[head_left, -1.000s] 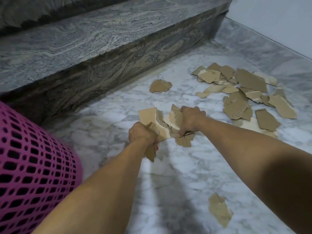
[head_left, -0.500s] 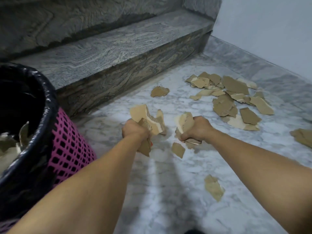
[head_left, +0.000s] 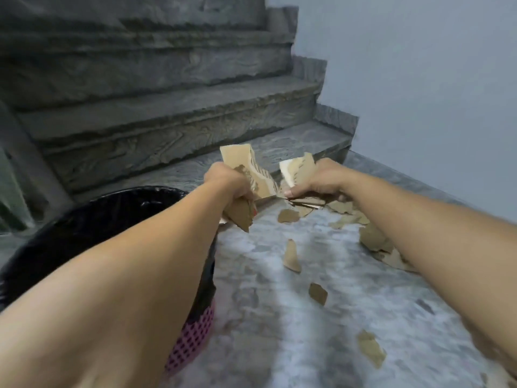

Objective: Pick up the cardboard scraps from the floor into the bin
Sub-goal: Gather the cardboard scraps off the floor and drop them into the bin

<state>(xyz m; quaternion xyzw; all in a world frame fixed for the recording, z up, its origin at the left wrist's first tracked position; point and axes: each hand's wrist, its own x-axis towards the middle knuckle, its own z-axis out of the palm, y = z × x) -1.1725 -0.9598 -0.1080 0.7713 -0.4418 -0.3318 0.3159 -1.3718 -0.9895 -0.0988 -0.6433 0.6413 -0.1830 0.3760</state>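
Cardboard scraps (head_left: 253, 175) upright in L hand (head_left: 228, 182), R hand (head_left: 321, 179) gripping more

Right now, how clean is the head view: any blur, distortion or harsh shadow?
Head view: motion blur softens both forearms and the floor scraps; wide-angle bending curves the stairs; lighting dim and even, only a soft shadow on the floor; the bin liner shows small glints.
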